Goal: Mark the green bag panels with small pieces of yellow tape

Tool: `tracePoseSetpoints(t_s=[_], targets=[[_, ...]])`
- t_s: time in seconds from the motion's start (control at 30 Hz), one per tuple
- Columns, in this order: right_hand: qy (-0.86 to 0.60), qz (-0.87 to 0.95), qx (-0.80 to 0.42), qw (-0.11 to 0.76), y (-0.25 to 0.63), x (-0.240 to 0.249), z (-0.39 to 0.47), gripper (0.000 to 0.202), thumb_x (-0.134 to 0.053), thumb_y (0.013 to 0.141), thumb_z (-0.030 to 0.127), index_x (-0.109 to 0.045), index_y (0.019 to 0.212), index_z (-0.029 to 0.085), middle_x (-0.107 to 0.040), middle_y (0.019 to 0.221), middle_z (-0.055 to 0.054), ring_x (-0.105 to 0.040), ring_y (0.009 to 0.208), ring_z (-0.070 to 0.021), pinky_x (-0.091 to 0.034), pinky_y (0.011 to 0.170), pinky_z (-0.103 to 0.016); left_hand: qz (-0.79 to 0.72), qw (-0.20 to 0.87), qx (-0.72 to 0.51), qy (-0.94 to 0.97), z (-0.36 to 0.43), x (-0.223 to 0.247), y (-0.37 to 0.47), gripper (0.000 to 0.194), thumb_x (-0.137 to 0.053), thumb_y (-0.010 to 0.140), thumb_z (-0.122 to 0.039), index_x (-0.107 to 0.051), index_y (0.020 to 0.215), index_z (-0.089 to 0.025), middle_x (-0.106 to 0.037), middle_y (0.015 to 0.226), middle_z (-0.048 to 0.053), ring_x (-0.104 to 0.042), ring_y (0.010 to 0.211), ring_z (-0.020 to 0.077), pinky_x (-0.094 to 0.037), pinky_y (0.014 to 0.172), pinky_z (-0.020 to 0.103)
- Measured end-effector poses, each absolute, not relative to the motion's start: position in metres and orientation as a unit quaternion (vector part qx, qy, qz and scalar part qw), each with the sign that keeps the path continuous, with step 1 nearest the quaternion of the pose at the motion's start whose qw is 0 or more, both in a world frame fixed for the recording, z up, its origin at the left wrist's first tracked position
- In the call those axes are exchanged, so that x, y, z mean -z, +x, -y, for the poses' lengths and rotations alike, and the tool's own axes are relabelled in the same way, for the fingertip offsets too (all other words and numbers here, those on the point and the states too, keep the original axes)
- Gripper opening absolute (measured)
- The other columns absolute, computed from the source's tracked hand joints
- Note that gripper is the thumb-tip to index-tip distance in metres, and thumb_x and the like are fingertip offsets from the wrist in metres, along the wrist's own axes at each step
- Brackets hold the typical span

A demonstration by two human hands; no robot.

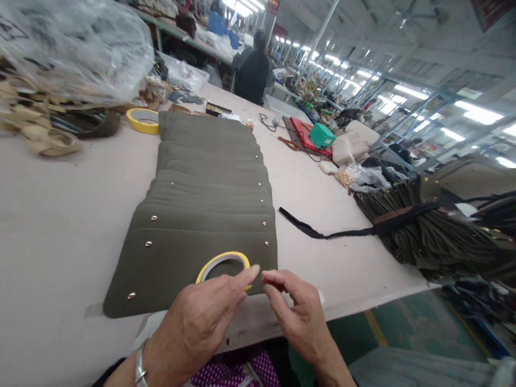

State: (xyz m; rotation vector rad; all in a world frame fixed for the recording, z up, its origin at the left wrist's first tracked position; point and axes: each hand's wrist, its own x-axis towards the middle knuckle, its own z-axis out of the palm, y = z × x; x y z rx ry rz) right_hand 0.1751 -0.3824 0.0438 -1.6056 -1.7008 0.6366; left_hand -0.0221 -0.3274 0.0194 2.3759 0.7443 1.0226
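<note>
My left hand (pixel 201 317) is closed round a roll of yellow tape (pixel 228 255), which stands tilted over the near end of the panels. Its thumb points right, across the edge of the roll. Just beside it my right hand (pixel 298 306) has thumb and fingers drawn together in a pinch; anything between the tips is too small to make out. Beneath and beyond the hands, olive-green flat panels (pixel 193 215) lie overlapping in a long row. Small gold-coloured studs (pixel 148 244) sit near their corners.
Another yellow tape roll (pixel 143 121) lies at the far left, by tan straps (pixel 48 137) and a plastic bag (pixel 80 48). A black strip (pixel 306 230) runs right to a stack of dark pieces (pixel 397 226). Behind are a green box (pixel 321 135) and a seated person (pixel 253 75).
</note>
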Motion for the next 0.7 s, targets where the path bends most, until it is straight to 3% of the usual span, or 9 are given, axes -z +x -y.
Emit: tracePoseSetpoints(t_s=[0.13, 0.3, 0.5, 0.6, 0.7], targets=[[-0.535, 0.724, -0.247, 0.358, 0.164, -0.053, 0.384, 0.024, -0.052, 0.087, 0.010, -0.061, 0.106, 0.020, -0.067, 0.095, -0.005, -0.062, 0.085, -0.0160, -0.051, 0.078, -0.029, -0.317, 0.190, -0.325, 0.871, 0.336, -0.023, -0.026, 0.049, -0.039, 0.097, -0.024, -0.028, 0.144, -0.015, -0.072, 0.102, 0.005, -0.069, 0.080, 0.0123, -0.054, 0.069, 0.020], [-0.494, 0.794, -0.160, 0.317, 0.160, -0.046, 0.385, 0.020, -0.047, 0.090, 0.011, -0.061, 0.101, 0.019, -0.067, 0.091, -0.007, -0.060, 0.084, -0.0178, -0.050, 0.076, -0.032, -0.326, 0.141, -0.313, 0.881, 0.346, -0.025, -0.025, 0.046, -0.037, 0.098, -0.026, -0.030, 0.141, -0.014, -0.073, 0.095, 0.005, -0.069, 0.075, 0.0144, -0.055, 0.067, 0.023], [-0.484, 0.812, -0.069, 0.320, 0.160, -0.032, 0.392, 0.016, -0.047, 0.087, 0.008, -0.058, 0.090, 0.019, -0.067, 0.080, -0.006, -0.060, 0.075, -0.0170, -0.051, 0.071, -0.030, -0.294, 0.098, -0.343, 0.887, 0.351, -0.030, -0.020, 0.024, -0.035, 0.097, -0.019, -0.053, 0.113, -0.016, -0.071, 0.083, 0.004, -0.066, 0.064, 0.0128, -0.053, 0.063, 0.022], [-0.495, 0.796, -0.055, 0.344, 0.159, -0.028, 0.392, 0.017, -0.049, 0.083, 0.006, -0.058, 0.087, 0.019, -0.067, 0.076, -0.006, -0.060, 0.069, -0.0163, -0.050, 0.065, -0.028, -0.294, 0.133, -0.322, 0.890, 0.350, -0.030, -0.019, 0.025, -0.033, 0.097, -0.017, -0.058, 0.097, -0.019, -0.067, 0.077, 0.002, -0.064, 0.064, 0.0120, -0.052, 0.065, 0.021], [-0.539, 0.746, -0.089, 0.381, 0.156, -0.028, 0.389, 0.016, -0.051, 0.079, 0.006, -0.062, 0.080, 0.019, -0.065, 0.068, -0.003, -0.060, 0.063, -0.0150, -0.048, 0.061, -0.026, -0.303, 0.126, -0.291, 0.899, 0.345, -0.033, -0.016, 0.029, -0.031, 0.096, -0.014, -0.057, 0.086, -0.020, -0.062, 0.070, 0.000, -0.061, 0.060, 0.0130, -0.049, 0.057, 0.023]])
